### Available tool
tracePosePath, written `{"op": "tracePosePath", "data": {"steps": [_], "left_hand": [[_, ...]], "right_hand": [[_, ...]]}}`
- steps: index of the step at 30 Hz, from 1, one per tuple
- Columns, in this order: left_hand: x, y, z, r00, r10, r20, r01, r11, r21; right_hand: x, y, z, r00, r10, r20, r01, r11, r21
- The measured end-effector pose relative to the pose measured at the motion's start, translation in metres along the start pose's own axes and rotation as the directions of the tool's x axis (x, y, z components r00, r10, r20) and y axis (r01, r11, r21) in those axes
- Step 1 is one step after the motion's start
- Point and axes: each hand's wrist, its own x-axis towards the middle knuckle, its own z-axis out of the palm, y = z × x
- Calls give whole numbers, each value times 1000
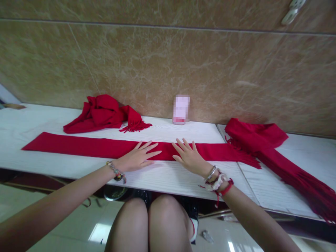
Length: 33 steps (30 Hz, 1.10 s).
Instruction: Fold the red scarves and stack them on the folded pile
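Note:
A long red scarf (84, 146) lies flat in a narrow folded strip across the white table, its fringe at the right end. My left hand (136, 156) rests palm down on its middle with the fingers spread. Just to the right, my right hand (189, 157) also lies on the strip, fingers apart and stretched out. Neither hand grips the cloth. Behind the strip at the left, a second red scarf (102, 113) sits in a crumpled heap. A third red scarf (258, 138) is bent over itself at the right, near the fringed end.
A blurred pinkish-white upright object (181, 109) leans by the marbled wall (157, 70) at the back. The white table (168, 176) has a seam right of centre and a front edge above my knees (168, 217). A white power strip (293, 12) hangs at upper right.

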Motion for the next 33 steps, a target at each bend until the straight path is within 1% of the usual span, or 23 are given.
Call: {"op": "tracePosePath", "data": {"steps": [2, 4, 5, 7, 10, 13, 15, 17, 18, 20, 22, 23, 26, 28, 31, 33], "left_hand": [[13, 4, 3, 998, 22, -58, -22, 1000, 7], [24, 7, 8, 997, 30, -64, -29, 999, 12], [27, 7, 10, 998, 29, -59, -29, 999, 13], [30, 8, 13, 998, 28, -51, -27, 999, 18], [28, 8, 13, 998, 18, -60, -16, 1000, 26], [25, 9, 10, 999, 16, -41, -15, 1000, 18], [25, 9, 6, 1000, 18, -18, -18, 1000, 0], [29, 11, 3, 1000, 11, -13, -11, 1000, -20], [33, 12, 1, 1000, 8, -24, -9, 1000, -29], [43, 16, 0, 998, 12, -65, -15, 999, -46], [52, 21, 0, 995, 33, -95, -39, 997, -59], [56, 24, 1, 994, 47, -99, -53, 997, -61], [63, 28, 6, 993, 76, -90, -80, 996, -47], [62, 28, 9, 992, 83, -99, -87, 996, -37], [60, 27, 10, 991, 74, -110, -79, 996, -42], [60, 27, 10, 993, 63, -101, -68, 996, -53]], "right_hand": [[4, -3, 0, 1000, 22, 13, -22, 1000, -7], [2, 2, 2, 997, 50, 54, -48, 998, -36], [-3, 9, 3, 995, 64, 71, -59, 996, -65], [-19, 31, 6, 992, 94, 83, -81, 986, -142], [-54, 75, 7, 987, 137, 86, -107, 953, -284], [-89, 118, 4, 982, 154, 113, -95, 909, -407], [-104, 137, 2, 978, 170, 121, -98, 886, -452], [-109, 145, 0, 973, 198, 119, -123, 878, -462], [-108, 145, 0, 970, 219, 103, -150, 878, -454], [-100, 138, 0, 961, 274, 33, -237, 879, -413], [-87, 123, 1, 949, 312, -45, -309, 890, -337], [-79, 115, 2, 950, 309, -53, -310, 906, -289], [-61, 93, 4, 976, 216, 13, -211, 964, -161], [-55, 85, 5, 984, 166, 69, -157, 981, -117], [-51, 82, 5, 979, 153, 137, -141, 985, -98], [-49, 84, 4, 977, 161, 138, -151, 985, -79]]}}
